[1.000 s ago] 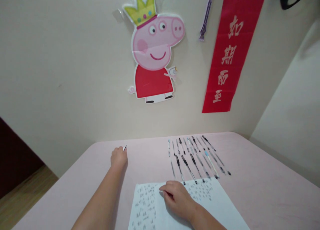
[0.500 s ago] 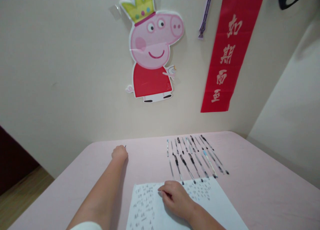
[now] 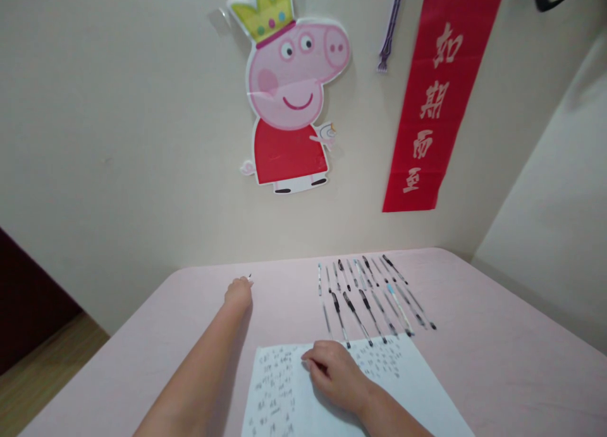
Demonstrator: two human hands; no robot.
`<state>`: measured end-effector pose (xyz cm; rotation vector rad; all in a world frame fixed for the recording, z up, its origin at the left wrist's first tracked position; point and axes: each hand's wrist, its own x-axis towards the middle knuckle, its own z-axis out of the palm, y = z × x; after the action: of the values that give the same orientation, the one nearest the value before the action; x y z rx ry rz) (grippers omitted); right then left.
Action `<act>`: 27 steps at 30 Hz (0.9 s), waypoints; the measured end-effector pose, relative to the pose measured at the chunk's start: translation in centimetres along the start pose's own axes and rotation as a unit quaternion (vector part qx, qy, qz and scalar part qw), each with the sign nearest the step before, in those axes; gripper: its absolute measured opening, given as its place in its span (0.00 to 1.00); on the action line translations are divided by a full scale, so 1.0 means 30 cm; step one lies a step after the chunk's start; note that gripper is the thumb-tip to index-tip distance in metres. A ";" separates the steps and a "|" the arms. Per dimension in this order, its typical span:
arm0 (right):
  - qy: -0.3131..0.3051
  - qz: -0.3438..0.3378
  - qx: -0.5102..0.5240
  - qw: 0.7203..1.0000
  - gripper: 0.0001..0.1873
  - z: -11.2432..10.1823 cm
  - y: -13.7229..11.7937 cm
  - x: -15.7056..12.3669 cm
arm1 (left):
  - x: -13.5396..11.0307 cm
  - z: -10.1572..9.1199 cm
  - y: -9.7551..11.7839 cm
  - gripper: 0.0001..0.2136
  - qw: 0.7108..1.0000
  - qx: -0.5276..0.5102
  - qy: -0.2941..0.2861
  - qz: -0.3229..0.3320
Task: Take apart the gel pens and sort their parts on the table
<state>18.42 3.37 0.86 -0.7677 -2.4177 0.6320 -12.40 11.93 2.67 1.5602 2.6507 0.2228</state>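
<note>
A pale pink worktop (image 3: 284, 320) is running up against a plain light wall (image 3: 142, 159). Nearest, a sheet of handwritten paper (image 3: 417, 393) is lying flat and running out of the picture at the bottom. The right hand (image 3: 334, 372) is resting on it, beside the left block of writing, just where it was resting 1 second ago. Its fingers are curling inward; I cannot tell whether they are holding anything.

Beyond the paper, 2 rows of pens are lying to the right: a near row (image 3: 364, 300), with several ends reaching the sheet's far edge, and a far row (image 3: 341, 266) near the wall. Neither row is changing.

The left hand (image 3: 238, 293) is the part that is moving: it is now hovering or resting farther right along the far edge, though still well apart from the pens. It seems to be pinching a small pale item with a dark tip (image 3: 249, 279), which is poking out past its fingers; more of its pale part is showing now than 0.5 seconds ago. So the item is apparently staying in the grip while shifting toward the rows.

On the wall, a cartoon pig cutout (image 3: 291, 152) and a red banner (image 3: 443, 95) are hanging.
</note>
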 end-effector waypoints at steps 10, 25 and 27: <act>0.009 0.010 0.017 1.000 0.12 0.001 -0.001 0.001 | -0.198 0.030 0.125 0.05 0.962 -0.261 0.012 0.084; 0.175 0.013 0.144 0.974 0.25 0.007 0.031 0.006 | -0.509 0.051 0.264 0.14 0.694 -0.655 -0.260 0.146; 0.175 0.016 0.127 0.976 0.27 0.013 0.042 0.004 | -0.519 0.061 0.266 0.14 0.680 -0.662 -0.280 0.142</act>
<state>18.60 4.24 -0.10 -0.7397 -1.9648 0.7343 2.32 2.32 1.73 1.0899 1.0650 1.1215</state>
